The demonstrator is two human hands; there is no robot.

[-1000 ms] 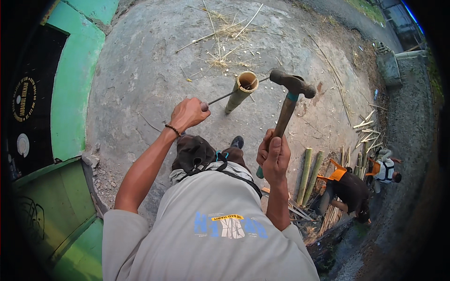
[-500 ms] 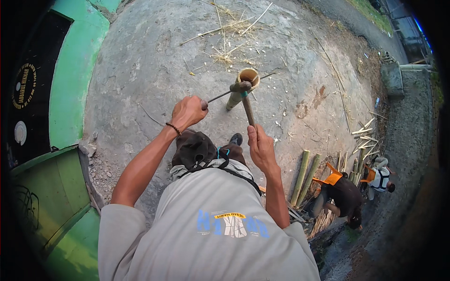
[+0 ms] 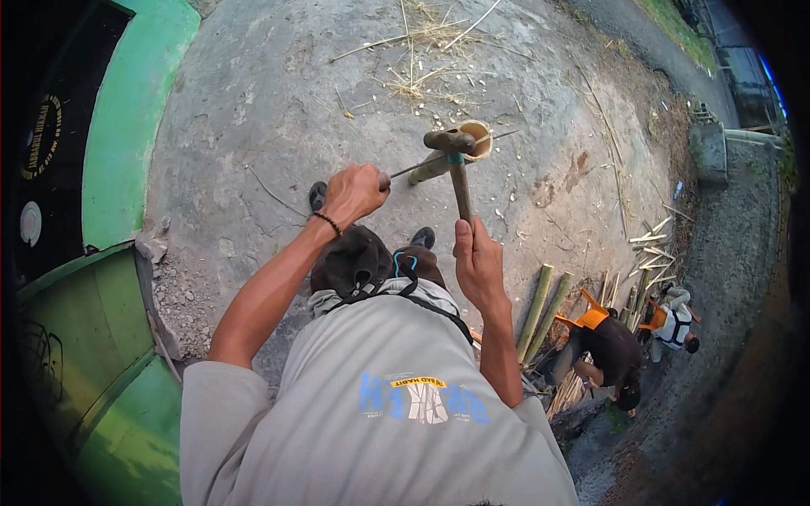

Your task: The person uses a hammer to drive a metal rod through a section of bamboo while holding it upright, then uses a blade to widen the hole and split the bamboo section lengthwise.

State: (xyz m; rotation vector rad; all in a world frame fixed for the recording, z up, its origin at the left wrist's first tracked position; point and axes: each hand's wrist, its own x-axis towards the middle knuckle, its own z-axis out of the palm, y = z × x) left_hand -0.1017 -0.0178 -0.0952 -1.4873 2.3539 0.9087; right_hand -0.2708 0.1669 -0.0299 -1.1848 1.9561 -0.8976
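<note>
Left hand (image 3: pixel 353 194), seen from the head camera, is one of the wearer's two bare hands, its fingers closed around the handle of one long-bladed knife (image 3: pixel 409 169). Right hand (image 3: pixel 477 257) is likewise closed, wrapped around the lower part of the wooden handle of one hammer (image 3: pixel 461 185), with its thumb laid along the grip (a teal band rings the handle just under the head). One beaded bracelet (image 3: pixel 327 223) circles the left wrist.

Between the hands and beyond them, one bamboo tube (image 3: pixel 429 171) stands on the concrete ground (image 3: pixel 253 126), its single open mouth turned toward the camera. The knife's blade runs across the top of the tube, and its tip shows past the far side of the rim. The hammer's head is over the near side of that rim, hiding part of the blade; whether metal touches metal cannot be told.

Two shoes (image 3: pixel 423 239) show below the hands. Toward the lower right, two thick bamboo poles (image 3: pixel 534 305) lie side by side. Next to them are two other people, one in a dark top (image 3: pixel 612 350) and one in a white top (image 3: pixel 669 324), with two orange chairs (image 3: pixel 594 312). Pale split strips (image 3: pixel 654 236) lie nearby (too overlapped to count), and straw-like scraps (image 3: pixel 422 83) are scattered beyond the tube.
</note>
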